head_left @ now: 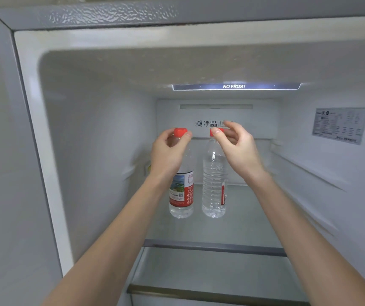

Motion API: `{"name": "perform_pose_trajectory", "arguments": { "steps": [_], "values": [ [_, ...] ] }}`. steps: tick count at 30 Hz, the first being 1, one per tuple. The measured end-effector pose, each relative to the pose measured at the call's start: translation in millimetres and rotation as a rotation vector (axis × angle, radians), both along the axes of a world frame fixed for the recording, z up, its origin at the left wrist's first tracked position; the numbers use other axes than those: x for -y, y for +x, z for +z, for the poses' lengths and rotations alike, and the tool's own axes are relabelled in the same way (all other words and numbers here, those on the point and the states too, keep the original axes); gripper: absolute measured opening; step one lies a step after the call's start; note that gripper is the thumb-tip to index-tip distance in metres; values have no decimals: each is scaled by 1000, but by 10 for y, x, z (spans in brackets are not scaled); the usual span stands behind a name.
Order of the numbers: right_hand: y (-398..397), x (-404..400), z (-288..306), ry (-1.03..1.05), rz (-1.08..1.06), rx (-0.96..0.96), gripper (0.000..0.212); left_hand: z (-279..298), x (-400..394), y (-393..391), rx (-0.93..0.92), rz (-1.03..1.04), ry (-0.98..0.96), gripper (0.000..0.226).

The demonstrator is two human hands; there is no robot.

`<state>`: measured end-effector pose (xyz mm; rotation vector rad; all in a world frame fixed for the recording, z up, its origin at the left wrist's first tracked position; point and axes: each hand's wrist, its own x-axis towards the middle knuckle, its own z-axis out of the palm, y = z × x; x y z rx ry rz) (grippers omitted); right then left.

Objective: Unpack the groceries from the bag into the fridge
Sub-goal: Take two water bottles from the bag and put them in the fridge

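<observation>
Two clear water bottles with red caps stand upright side by side on the top glass shelf [239,221] of the open fridge. The left bottle [182,195] shows a red and white label. My left hand [168,151] pinches its neck just under the cap, thumb and fingers curled round it. The right bottle [213,186] has its label turned to the right. My right hand [236,144] pinches its red cap with thumb and forefinger. No grocery bag is in view.
The fridge's back wall carries a vent panel [216,118] and a lit "NO FROST" strip [234,86]. A sticker [339,124] is on the right inner wall. A second shelf [216,292] lies below. The fridge frame [33,120] runs down the left.
</observation>
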<state>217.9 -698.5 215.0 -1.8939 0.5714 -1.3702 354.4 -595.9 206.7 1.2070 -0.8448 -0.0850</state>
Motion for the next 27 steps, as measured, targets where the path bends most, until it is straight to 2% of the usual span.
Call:
{"name": "perform_pose_trajectory", "arguments": {
  "steps": [6, 9, 12, 16, 23, 27],
  "values": [
    [-269, -465, -512, -105, -164, -22, 51, -189, -257, -156, 101, 102, 152, 64],
    [-374, -663, -781, -158, -204, -96, 52, -350, -464, -297, 267, 247, 186, 61],
    [-480, -855, -982, -138, -231, -149, 53, -500, -636, -337, 374, 366, 230, 68],
    [-586, -1191, -1170, -124, -281, -211, 55, -715, -869, -355, 466, 350, 237, 65],
    [-741, -1772, -1347, -218, -476, -402, 59, -1207, -1426, -489, 712, 245, 332, 54],
    [-920, -2124, -1446, -272, -591, -493, 59, -1451, -1742, -553, 869, 258, 398, 55]
  ]
}}
